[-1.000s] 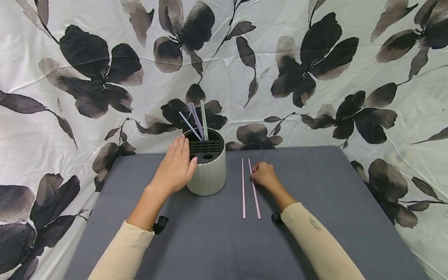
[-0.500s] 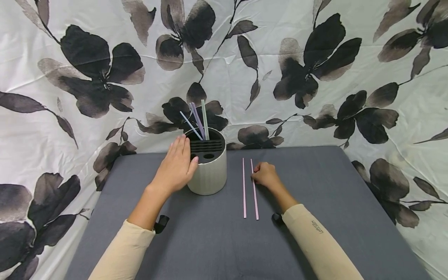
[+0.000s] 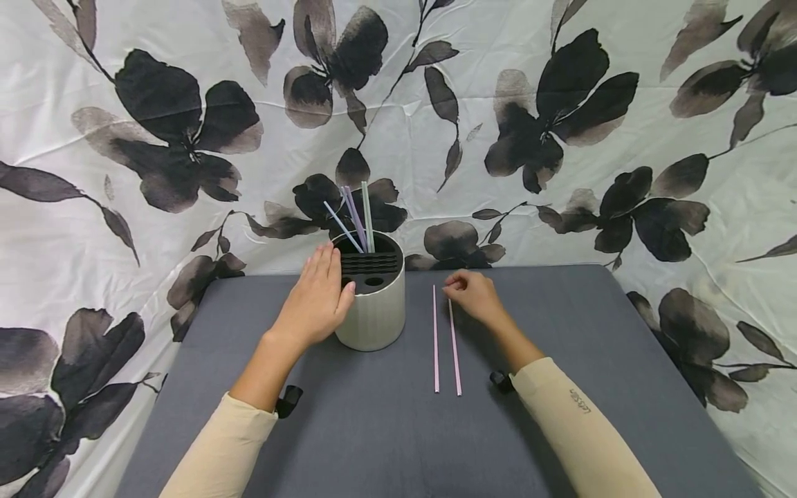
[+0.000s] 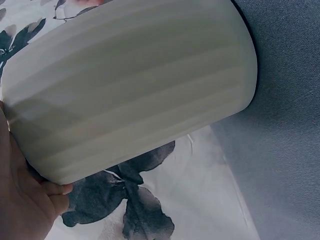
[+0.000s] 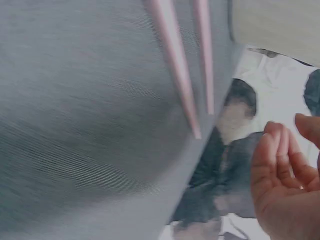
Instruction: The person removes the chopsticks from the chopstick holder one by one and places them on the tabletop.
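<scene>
My left hand [image 3: 314, 297] rests against the left side of a cream ribbed pencil holder [image 3: 373, 321], fingers straight and thumb at the front of its rim. In the left wrist view the holder's wall [image 4: 135, 90] fills much of the frame, with the left hand [image 4: 30, 195] at its rim. Two pink straws [image 3: 436, 346] lie side by side on the table, right of the holder. Above the far end of the right-hand straw [image 3: 455, 353] hovers my right hand [image 3: 476, 296]. In the right wrist view its fingers [image 5: 280, 165] are loosely bent, thumb apart, holding nothing.
Blue, purple and pale green straws [image 3: 367, 218] stand in the holder's rear compartment. Its dark top [image 3: 367, 263] has slots and round holes. The grey table [image 3: 386, 429] ends at the back against a floral cloth [image 3: 436, 117].
The right hand has let go of the right-hand pink straw and risen off it. That straw turned slightly, more parallel to the other one. My left hand keeps its place on the holder.
</scene>
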`<act>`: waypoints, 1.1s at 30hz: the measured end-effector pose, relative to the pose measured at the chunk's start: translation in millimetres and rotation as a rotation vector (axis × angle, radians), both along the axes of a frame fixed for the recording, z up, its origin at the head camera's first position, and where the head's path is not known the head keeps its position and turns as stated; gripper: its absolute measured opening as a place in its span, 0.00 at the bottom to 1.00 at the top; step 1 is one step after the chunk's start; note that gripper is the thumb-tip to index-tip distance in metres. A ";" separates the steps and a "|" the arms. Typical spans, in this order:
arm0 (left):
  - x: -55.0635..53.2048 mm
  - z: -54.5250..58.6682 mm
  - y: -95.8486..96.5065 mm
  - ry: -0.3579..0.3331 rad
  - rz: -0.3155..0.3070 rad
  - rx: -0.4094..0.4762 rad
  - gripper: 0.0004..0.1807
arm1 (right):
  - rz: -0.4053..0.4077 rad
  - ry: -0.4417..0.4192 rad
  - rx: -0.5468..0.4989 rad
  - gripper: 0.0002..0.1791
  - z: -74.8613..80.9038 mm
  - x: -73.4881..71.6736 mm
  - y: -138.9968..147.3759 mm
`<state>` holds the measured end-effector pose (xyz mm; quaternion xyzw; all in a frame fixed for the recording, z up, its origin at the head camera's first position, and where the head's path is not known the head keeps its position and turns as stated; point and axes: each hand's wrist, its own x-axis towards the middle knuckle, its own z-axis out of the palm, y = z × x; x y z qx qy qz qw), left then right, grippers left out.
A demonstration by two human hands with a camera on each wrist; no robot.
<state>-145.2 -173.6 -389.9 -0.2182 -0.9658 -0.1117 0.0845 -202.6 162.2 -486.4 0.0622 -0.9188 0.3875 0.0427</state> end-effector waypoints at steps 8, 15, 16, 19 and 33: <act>0.5 0.3 -0.6 -0.010 0.011 -0.003 0.39 | 0.096 0.064 -0.177 0.11 47.4 -17.0 -29.3; -2.0 0.6 1.2 0.007 0.007 -0.003 0.39 | 0.159 0.170 -0.329 0.14 84.0 -35.3 -61.6; -2.0 0.6 1.6 0.007 0.006 -0.002 0.39 | 0.177 0.173 -0.342 0.14 88.2 -37.7 -65.0; -2.3 -0.5 2.0 0.017 0.006 -0.005 0.39 | 0.227 0.170 -0.350 0.15 99.0 -45.8 -75.3; -4.3 -1.9 2.5 0.015 0.014 -0.014 0.39 | 0.254 0.155 -0.288 0.15 122.5 -68.2 -118.2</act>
